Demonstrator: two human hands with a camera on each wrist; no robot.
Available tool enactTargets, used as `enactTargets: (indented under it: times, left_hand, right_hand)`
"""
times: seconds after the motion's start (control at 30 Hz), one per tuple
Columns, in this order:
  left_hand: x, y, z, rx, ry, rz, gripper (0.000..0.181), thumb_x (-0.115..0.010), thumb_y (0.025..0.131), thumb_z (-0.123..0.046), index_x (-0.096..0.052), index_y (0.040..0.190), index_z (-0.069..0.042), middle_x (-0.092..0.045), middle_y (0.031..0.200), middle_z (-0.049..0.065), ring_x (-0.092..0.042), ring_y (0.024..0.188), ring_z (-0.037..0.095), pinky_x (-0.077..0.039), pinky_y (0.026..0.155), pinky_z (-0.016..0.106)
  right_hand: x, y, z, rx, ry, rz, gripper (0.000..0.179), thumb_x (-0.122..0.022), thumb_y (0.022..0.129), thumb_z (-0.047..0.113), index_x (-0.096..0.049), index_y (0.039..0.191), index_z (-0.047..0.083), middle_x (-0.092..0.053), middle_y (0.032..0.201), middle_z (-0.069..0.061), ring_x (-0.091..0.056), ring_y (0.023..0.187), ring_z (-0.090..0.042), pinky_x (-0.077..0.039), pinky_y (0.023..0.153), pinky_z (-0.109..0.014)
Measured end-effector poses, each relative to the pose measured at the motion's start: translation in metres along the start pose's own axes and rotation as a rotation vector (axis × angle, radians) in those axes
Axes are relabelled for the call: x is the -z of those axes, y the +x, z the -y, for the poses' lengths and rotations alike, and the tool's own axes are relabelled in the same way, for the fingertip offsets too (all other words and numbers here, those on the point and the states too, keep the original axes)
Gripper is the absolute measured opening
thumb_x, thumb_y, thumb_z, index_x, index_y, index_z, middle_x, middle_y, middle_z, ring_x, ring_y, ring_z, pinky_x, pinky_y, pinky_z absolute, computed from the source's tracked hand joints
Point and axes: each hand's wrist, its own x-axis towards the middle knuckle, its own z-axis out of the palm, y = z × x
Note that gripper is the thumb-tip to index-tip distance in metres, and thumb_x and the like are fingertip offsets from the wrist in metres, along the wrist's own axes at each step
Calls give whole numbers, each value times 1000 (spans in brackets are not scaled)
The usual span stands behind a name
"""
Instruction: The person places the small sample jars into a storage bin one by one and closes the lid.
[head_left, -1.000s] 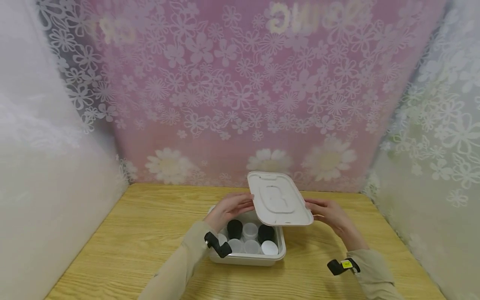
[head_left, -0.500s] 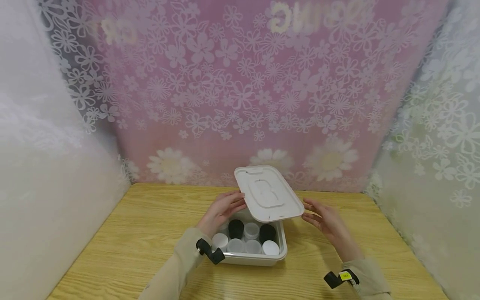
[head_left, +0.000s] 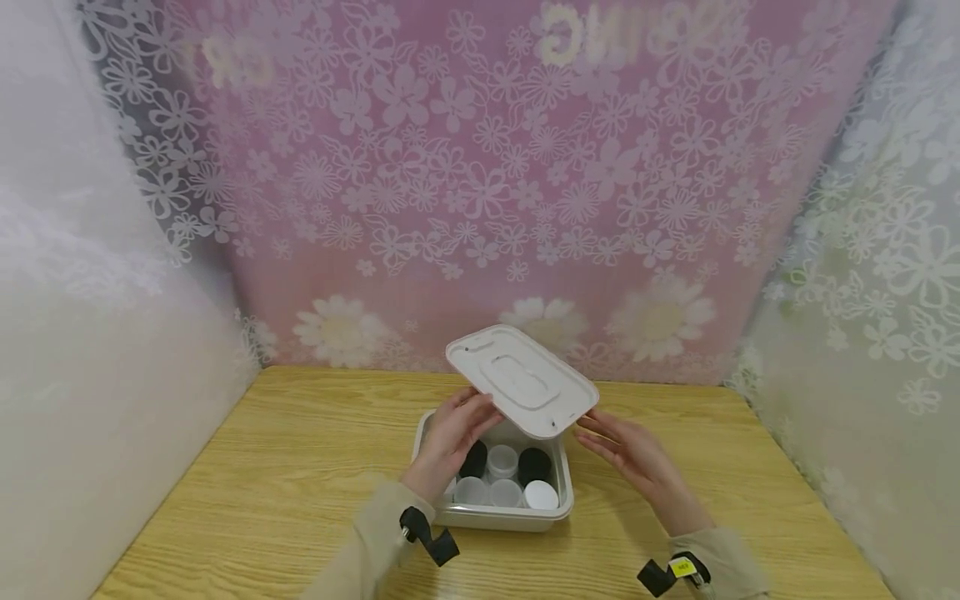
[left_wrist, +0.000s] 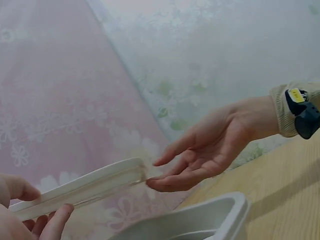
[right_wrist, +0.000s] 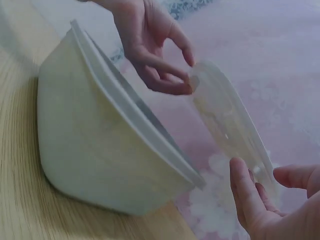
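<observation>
A white rectangular lid (head_left: 521, 379) is held tilted above the back of a white plastic box (head_left: 501, 522). My left hand (head_left: 453, 437) pinches the lid's near left edge, thumb over it and fingers beneath, as the left wrist view shows. At the lid's right end is my right hand (head_left: 641, 467), its fingertips right at the edge, fingers loosely extended and thumb (left_wrist: 172, 151) apart from it. Inside the box stand several small round containers: black ones (head_left: 535, 465), clear ones (head_left: 505, 492) and a white-topped one (head_left: 542, 496). My left hand hides the box's left part.
The box stands on a wood-grain table (head_left: 300, 492). A pink flowered sheet (head_left: 480, 192) hangs behind the table, with pale sheets (head_left: 885, 350) along both sides. Dark camera straps (head_left: 429, 535) sit on both wrists.
The lid has moved left and slightly back, turning so its right end comes nearer the box. My right hand has followed it leftward; my left hand has kept its grip.
</observation>
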Motion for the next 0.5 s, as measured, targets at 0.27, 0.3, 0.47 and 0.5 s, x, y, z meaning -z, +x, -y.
enactTargets:
  times: [0.27,0.3,0.47,0.5]
  left_hand:
    - [-4,-11,10,-12,-73,-11,46,-61,100,-2,-37,139,6,-55,118,13,-68,98,16,-54,103,38]
    - [-5,-11,10,-12,-75,-10,46,-61,100,-2,-38,139,7,-56,118,14,-68,97,17,-54,103,38]
    - [-2,-12,9,0,-71,28,40,-60,101,-2,-41,135,7,-57,111,10,-68,97,16,-53,104,39]
    - [-1,-12,8,6,-65,41,39,-60,101,-3,-42,134,6,-58,110,9,-67,98,16,-53,104,39]
  right_hand:
    - [-15,8,2,-2,-32,-47,36,-45,108,6,-44,141,-10,-65,112,-3,-68,102,-13,-55,99,-26]
    - [-16,9,3,-1,-40,-49,38,-44,108,5,-42,143,-11,-64,110,-2,-68,101,-11,-55,98,-25]
    - [-14,12,4,20,-45,-41,36,-42,108,1,-42,141,-14,-67,106,-2,-69,98,-10,-57,94,-23]
    - [-12,12,4,24,-33,-32,29,-41,108,0,-53,132,-10,-68,104,-2,-69,97,-10,-57,94,-23]
